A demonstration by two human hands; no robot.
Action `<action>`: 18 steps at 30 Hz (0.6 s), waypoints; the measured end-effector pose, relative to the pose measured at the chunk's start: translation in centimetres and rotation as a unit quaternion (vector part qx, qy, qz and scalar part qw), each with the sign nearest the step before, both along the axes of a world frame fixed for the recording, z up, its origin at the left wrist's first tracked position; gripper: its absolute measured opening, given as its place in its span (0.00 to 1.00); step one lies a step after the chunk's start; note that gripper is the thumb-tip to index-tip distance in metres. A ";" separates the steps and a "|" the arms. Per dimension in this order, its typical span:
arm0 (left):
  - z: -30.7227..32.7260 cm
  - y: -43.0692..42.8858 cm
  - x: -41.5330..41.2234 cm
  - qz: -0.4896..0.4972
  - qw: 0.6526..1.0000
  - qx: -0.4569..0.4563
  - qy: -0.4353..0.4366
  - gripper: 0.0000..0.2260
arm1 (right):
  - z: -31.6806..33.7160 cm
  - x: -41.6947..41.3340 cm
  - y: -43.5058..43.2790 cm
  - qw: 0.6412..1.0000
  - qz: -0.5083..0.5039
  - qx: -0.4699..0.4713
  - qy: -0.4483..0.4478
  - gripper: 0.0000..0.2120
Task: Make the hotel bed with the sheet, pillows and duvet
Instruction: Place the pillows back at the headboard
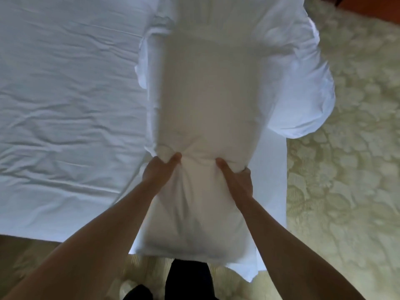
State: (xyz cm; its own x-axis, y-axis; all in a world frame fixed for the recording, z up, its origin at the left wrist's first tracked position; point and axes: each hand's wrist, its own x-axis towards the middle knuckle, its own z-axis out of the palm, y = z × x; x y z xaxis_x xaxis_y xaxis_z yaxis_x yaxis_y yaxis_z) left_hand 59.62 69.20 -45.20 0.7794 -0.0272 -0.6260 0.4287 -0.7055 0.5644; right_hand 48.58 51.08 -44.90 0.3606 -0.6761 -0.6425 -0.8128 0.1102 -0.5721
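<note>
The left hand point(159, 169) and right hand point(237, 178) each grip the long white fabric pillow point(205, 94) (far end blurred) above the creased white bedsheet point(65, 83); another plump white pillow point(303, 83) lies partly hidden behind it

No text, label, brand or number can be read anywhere in view.

floor: pale patterned carpet point(346, 180) | top-right: reddish wood furniture point(376, 6)

A matt white cloth pillow point(205, 105) is seen, soft and bunched, on a creased white cotton-like sheet point(65, 94), beside pale carpet point(350, 169) woven in a raised floral pattern.
</note>
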 end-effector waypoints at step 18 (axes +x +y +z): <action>16.2 19.8 8.0 0.000 0.963 -0.023 -0.268 0.20 | 11.3 7.6 27.6 0.977 -0.121 0.004 -0.177 0.27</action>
State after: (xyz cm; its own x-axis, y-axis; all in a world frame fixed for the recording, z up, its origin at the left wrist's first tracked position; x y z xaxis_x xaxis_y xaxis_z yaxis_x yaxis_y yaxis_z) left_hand 67.63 89.01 -29.04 0.9902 -0.0456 -0.1321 0.0670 -0.6743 0.7354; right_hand 56.20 78.67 -33.63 0.3919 -0.7646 -0.5117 -0.5130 0.2801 -0.8114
